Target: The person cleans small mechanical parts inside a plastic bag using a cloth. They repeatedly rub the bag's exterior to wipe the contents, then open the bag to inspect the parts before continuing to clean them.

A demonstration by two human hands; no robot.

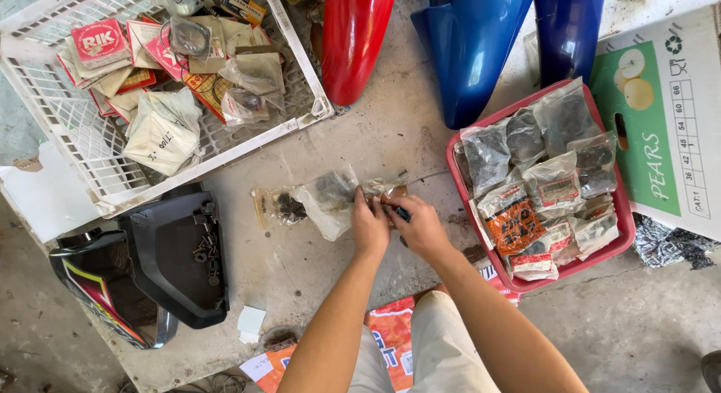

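Dirty concrete floor (pixel 315 265), parts scattered. Left hand (pixel 369 226) pinches right end of clear plastic parts bag (pixel 327 201); bag's long axis runs left from hand. Right hand (pixel 422 228) just beside, fingers curled on small dark object (pixel 403 212), identity unclear. Red tray (pixel 623 213) further right.

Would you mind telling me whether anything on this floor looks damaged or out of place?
Nothing looks broken. The floor is stained and dusty. Small dark screws sit loose inside an upturned black panel, and a clear bag lies on the bare floor where both hands, left hand and right hand, meet.
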